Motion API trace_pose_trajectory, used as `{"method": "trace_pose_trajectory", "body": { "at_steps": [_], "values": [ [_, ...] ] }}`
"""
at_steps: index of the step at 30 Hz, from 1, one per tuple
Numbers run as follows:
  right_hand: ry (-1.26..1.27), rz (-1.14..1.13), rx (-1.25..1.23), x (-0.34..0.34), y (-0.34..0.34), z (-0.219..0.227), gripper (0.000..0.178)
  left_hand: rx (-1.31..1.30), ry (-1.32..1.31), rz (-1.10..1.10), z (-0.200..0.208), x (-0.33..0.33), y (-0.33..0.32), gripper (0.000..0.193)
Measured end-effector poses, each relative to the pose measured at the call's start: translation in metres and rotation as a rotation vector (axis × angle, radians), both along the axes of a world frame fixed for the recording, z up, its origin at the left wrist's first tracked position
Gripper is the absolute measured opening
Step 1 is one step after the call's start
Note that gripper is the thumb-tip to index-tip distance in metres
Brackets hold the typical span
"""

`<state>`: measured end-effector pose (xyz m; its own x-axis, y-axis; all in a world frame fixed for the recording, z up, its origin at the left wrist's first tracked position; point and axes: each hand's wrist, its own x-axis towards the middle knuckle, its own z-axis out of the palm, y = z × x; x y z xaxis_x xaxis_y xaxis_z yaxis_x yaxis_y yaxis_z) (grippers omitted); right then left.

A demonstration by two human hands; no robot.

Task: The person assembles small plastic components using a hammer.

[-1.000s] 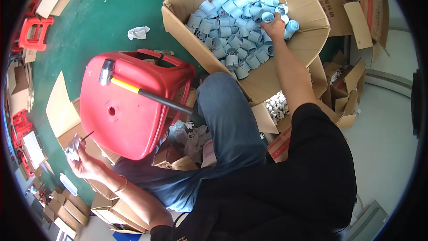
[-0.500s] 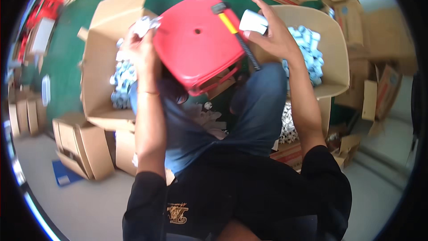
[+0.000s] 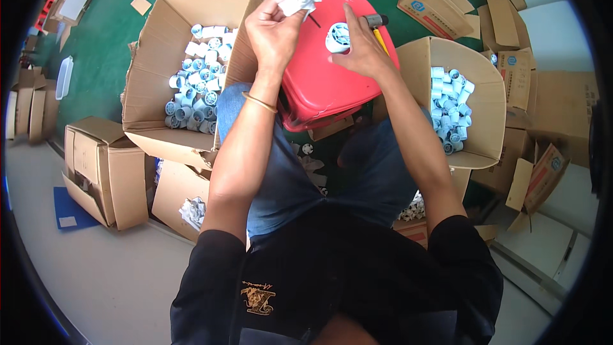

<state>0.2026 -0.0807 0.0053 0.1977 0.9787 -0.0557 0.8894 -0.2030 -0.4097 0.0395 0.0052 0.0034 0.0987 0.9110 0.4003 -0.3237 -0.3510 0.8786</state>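
Above the far left part of a red plastic stool (image 3: 313,92), my left hand (image 3: 274,32) pinches a crumpled white piece (image 3: 296,2), like thin plastic or paper with a dark mark on it. My right hand (image 3: 367,54) is closed round a short white plastic cylinder (image 3: 336,38), thumb on the near side and fingers on the far side. Its open end faces up and shows spokes inside. Whether it touches the seat I cannot tell. A hammer (image 3: 379,33) with a grey-and-black head and yellow on its handle lies beyond my right hand, partly hidden by it.
On the left an open cardboard box (image 3: 142,83) holds many pale blue-white cylinders (image 3: 198,83). Another open box (image 3: 488,99) on the right holds more cylinders (image 3: 452,105). Crumpled white scraps (image 3: 193,212) lie by my left elbow. More cartons (image 3: 434,3) stand around the green floor.
The view has shifted. My left hand has come from the left box's edge to over the stool with the crumpled piece. My right hand has turned the cylinder open end up.
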Motion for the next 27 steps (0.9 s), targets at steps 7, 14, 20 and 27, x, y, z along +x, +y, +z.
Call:
{"method": "trace_pose_trajectory", "body": {
  "at_steps": [7,14,20,27],
  "values": [
    [0.064,-0.185,0.439,0.022,-0.079,0.007,0.098,0.012,0.145,-0.102,-0.003,0.028,-0.011,0.028],
    [0.168,-0.379,0.144,0.059,-0.128,-0.037,0.084,0.007,0.213,-0.123,-0.002,0.041,-0.019,0.028],
    [0.552,-0.420,-0.122,0.048,-0.123,-0.017,0.074,0.065,0.220,-0.087,-0.003,0.038,-0.023,0.026],
    [0.696,-0.369,-0.066,0.053,-0.127,-0.036,0.070,0.081,0.273,-0.064,-0.007,0.034,-0.020,0.029]
  ]
}}
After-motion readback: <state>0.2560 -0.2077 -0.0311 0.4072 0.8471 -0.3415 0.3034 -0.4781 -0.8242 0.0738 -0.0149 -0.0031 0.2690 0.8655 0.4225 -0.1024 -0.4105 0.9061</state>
